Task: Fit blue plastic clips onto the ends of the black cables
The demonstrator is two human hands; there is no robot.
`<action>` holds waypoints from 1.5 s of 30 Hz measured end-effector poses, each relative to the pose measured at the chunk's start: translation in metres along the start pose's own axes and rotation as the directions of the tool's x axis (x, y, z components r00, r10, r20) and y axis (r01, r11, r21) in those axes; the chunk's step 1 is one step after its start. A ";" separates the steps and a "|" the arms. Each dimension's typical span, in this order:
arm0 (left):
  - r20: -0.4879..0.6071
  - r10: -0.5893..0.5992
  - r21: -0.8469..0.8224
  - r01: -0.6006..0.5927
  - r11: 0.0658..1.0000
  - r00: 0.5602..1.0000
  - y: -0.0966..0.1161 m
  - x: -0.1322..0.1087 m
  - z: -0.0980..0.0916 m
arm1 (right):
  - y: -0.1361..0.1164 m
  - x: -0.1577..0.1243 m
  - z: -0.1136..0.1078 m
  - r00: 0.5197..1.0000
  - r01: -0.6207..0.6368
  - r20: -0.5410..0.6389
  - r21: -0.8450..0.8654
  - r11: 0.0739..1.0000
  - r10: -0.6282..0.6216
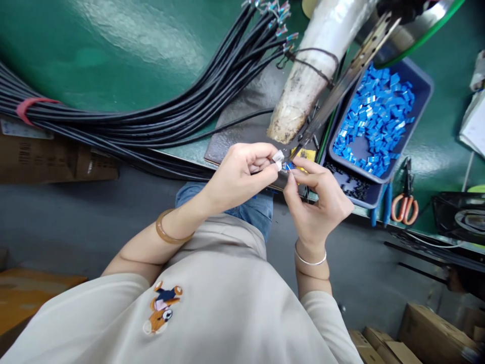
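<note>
My left hand [250, 167] is closed in a pinch beneath the open end of a pale duct. White pieces [278, 157] show at its fingertips; whether they are tape or a held part I cannot tell. Just right of them is a small blue piece [289, 165], close to both hands' fingertips. Thumb and fingers of my right hand [316, 194] pinch a thin pale wire [289, 169] beside it. A yellow piece [305, 157] lies behind the right fingers. What lies inside the left fingers is hidden.
Bundled black cables [182, 116] with stripped ends cross the green table [113, 60]. The duct [303, 86] and a metal lamp arm [337, 96] hang close above the hands. Right stand a bin [424, 86] of blue connectors, a lower bin [369, 199] with black parts, and orange-handled pliers [405, 207].
</note>
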State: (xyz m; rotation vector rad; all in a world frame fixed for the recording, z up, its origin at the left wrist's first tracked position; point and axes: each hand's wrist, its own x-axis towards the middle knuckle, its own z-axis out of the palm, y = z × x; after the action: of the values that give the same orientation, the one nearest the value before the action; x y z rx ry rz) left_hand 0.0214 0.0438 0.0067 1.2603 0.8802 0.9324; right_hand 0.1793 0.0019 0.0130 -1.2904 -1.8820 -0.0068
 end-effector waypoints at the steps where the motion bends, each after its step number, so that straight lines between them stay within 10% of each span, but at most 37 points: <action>1: -0.005 0.003 0.005 -0.003 1.000 1.000 0.000 0.000 0.000 | 0.000 0.000 0.000 1.000 -0.001 0.002 0.004 1.000 0.001; 32: 0.012 0.081 0.071 -0.082 0.994 0.997 0.005 0.003 -0.003 | -0.006 0.004 -0.006 0.998 -0.060 0.022 0.004 0.998 0.059; 45: 0.064 -0.096 -0.005 0.096 0.995 0.993 0.003 0.004 -0.007 | -0.006 0.003 -0.010 0.993 -0.022 0.114 -0.008 1.000 0.023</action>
State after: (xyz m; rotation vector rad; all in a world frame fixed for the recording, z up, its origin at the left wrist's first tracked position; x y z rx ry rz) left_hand 0.0167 0.0504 0.0091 1.2233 0.8783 0.8146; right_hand 0.1807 -0.0028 0.0234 -1.3408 -1.9648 0.0739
